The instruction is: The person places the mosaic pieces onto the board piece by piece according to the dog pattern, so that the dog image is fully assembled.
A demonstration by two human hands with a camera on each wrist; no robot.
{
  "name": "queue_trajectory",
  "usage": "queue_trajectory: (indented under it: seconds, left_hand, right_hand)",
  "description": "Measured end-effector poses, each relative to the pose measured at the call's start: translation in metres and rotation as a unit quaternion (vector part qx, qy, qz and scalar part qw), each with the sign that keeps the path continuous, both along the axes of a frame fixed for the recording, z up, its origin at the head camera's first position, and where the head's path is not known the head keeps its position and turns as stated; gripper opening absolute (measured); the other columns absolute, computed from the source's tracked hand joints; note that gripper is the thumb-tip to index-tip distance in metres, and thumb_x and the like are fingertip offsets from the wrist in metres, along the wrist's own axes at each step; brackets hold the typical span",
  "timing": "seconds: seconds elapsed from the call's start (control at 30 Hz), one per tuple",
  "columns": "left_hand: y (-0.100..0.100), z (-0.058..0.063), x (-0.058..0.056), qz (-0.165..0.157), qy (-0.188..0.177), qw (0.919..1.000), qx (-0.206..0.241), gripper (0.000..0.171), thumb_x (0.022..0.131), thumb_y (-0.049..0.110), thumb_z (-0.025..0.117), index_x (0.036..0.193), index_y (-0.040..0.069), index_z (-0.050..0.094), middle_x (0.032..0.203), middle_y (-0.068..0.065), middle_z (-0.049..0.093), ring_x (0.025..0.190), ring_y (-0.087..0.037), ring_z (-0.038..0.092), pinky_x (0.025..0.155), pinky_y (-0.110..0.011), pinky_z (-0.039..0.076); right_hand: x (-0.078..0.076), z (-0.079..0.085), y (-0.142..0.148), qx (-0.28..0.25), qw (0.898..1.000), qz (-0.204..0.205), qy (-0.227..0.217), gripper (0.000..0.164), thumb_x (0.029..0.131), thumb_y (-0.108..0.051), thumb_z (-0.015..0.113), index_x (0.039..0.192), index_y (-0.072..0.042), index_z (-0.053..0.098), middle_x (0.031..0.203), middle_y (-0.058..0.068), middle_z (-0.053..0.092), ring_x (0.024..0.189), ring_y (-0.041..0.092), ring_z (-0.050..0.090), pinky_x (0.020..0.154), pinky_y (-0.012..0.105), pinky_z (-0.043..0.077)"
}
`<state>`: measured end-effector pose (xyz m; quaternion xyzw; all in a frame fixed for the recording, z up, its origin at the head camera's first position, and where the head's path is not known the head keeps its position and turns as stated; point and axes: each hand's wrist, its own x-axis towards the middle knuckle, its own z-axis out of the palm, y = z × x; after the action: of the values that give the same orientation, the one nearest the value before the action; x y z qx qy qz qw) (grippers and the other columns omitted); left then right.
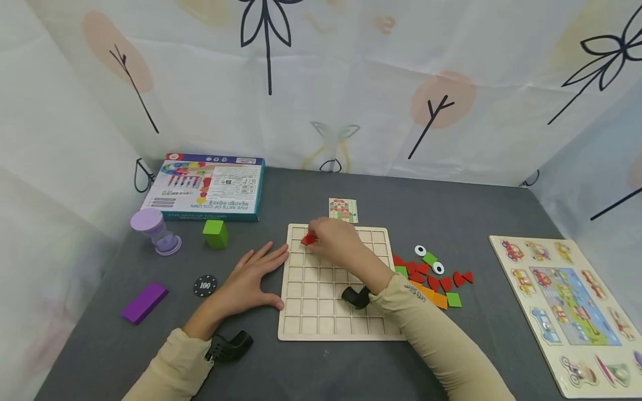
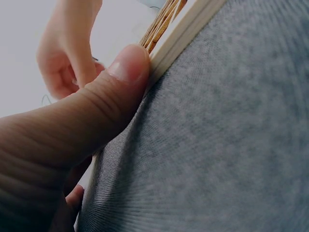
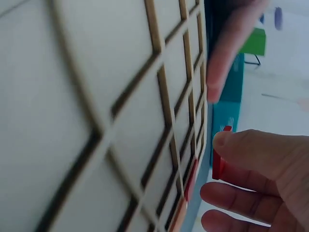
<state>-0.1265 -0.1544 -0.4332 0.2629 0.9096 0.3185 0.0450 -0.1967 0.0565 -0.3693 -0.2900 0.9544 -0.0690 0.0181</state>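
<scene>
A wooden grid board [image 1: 311, 312] lies flat on the dark table. My left hand [image 1: 246, 284] is spread at the board's left side, with the thumb and fingertips touching its edge; the left wrist view has the thumb [image 2: 123, 72] against that edge. Over the board's far left part, my right hand [image 1: 338, 242] pinches a small flat red piece [image 1: 309, 238] between thumb and fingers. The right wrist view has this red piece [image 3: 219, 157] above the board surface, apart from it. Beyond the grid there, another red piece [image 3: 191, 179] lies on the board, mostly hidden by my hand in the head view.
Behind the board lies a small picture card [image 1: 343, 210]. Red, green and orange pieces [image 1: 433, 283] and white rings [image 1: 420, 250] lie to its right, near a puzzle board [image 1: 521, 301]. Leftward are a box [image 1: 215, 189], hourglass [image 1: 160, 231], green block [image 1: 215, 234], purple block [image 1: 144, 302] and black disc [image 1: 205, 285].
</scene>
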Motion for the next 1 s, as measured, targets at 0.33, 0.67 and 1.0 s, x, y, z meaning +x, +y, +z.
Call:
queue_trajectory:
  seconds: [0.33, 0.67, 1.0]
  left_hand:
    - [0.002, 0.001, -0.001, -0.005, 0.006, 1.0, -0.003, 0.101, 0.056, 0.054, 0.073, 0.139, 0.014, 0.032, 0.146, 0.003, 0.024, 0.136, -0.026, 0.012, 0.104, -0.053, 0.004]
    - [0.003, 0.002, -0.002, -0.008, 0.007, 0.9999, -0.011, 0.101, 0.057, 0.056, 0.072, 0.139, 0.015, 0.031, 0.146, 0.003, 0.023, 0.136, -0.025, 0.011, 0.104, -0.052, 0.004]
    - [0.001, 0.003, 0.0, -0.002, 0.003, 1.0, -0.005, 0.1, 0.056, 0.051, 0.075, 0.139, 0.014, 0.032, 0.146, 0.001, 0.025, 0.136, -0.027, 0.012, 0.104, -0.053, 0.004]
  right_hand:
    - [-0.001, -0.003, -0.022, 0.064, 0.998, 0.004, -0.003, 0.017, 0.079, -0.033, 0.066, 0.086, -0.017, 0.065, 0.08, -0.005, 0.058, 0.065, 0.009, 0.052, 0.051, 0.025, 0.042]
    - [0.0, -0.004, -0.022, 0.061, 0.998, -0.002, -0.011, 0.022, 0.078, -0.033, 0.067, 0.094, -0.018, 0.066, 0.086, -0.004, 0.06, 0.069, 0.01, 0.056, 0.053, 0.025, 0.044]
    - [0.001, -0.005, -0.027, 0.075, 0.997, 0.013, -0.011, 0.021, 0.08, -0.031, 0.065, 0.099, -0.022, 0.066, 0.087, -0.004, 0.059, 0.068, 0.01, 0.054, 0.053, 0.025, 0.043]
